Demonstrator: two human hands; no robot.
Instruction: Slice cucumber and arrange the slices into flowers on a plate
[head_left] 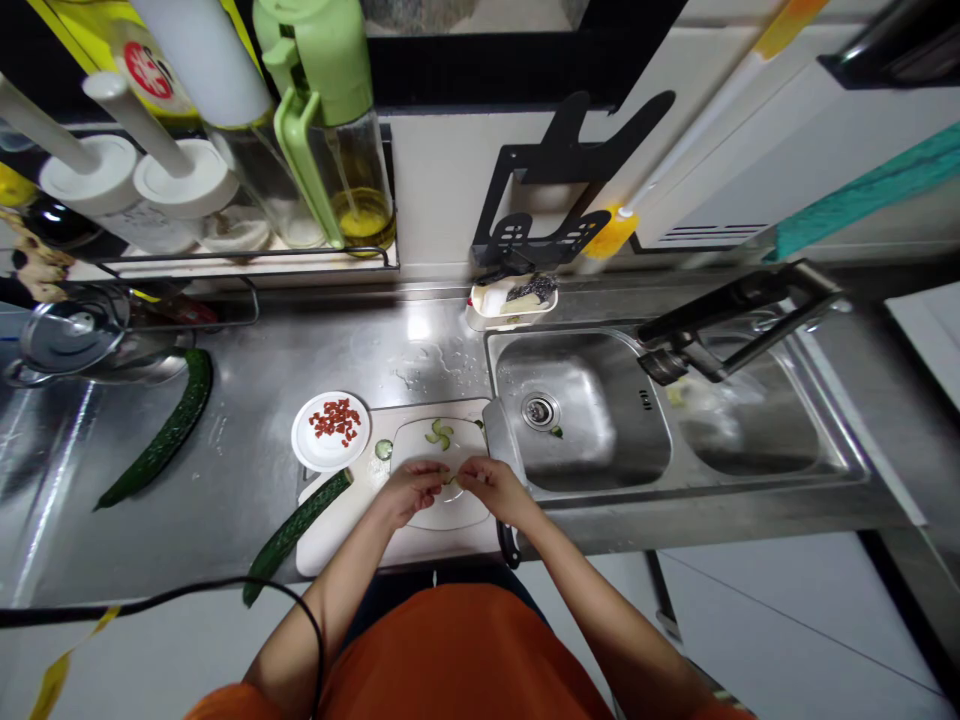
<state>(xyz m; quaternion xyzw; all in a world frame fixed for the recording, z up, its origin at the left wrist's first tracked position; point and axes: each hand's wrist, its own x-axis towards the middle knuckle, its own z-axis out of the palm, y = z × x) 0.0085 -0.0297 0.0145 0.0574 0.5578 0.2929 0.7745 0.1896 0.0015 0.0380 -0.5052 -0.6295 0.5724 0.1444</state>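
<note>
One slice [451, 481], between left hand [409, 491], right hand [498, 488]

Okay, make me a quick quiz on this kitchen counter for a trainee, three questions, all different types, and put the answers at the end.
1. Which hand is nearer the knife?
2. True or false: the white plate with the red pieces stands to the left of the knife.
3. Where does the cluster of curved green slices lie?
A) In the sink
B) On the oval dish
C) On the white plate

Key: 1. The right hand; 2. True; 3. B
</note>
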